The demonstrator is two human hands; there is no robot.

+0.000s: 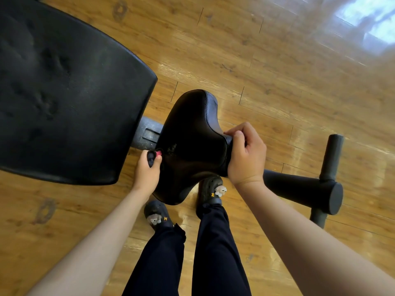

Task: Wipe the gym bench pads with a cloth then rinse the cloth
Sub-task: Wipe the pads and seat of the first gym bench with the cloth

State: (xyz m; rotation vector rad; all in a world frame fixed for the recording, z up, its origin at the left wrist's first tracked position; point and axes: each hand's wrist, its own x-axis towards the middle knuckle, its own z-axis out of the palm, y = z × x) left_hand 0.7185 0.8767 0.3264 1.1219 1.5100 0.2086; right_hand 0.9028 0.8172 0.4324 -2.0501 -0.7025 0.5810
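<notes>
The small black seat pad of the gym bench is in the middle of the view, tilted. My right hand grips its narrow right end, with fingers and thumb curled over the edge. My left hand is at the pad's left edge and pinches a small dark wad with a pink spot, apparently the cloth, against the pad's side. The large black back pad fills the left of the view and shows dull smudges.
The grey bench frame joins the two pads. Black foam rollers stick out to the right on a bar. My feet in black clogs stand on the wooden floor just under the seat pad.
</notes>
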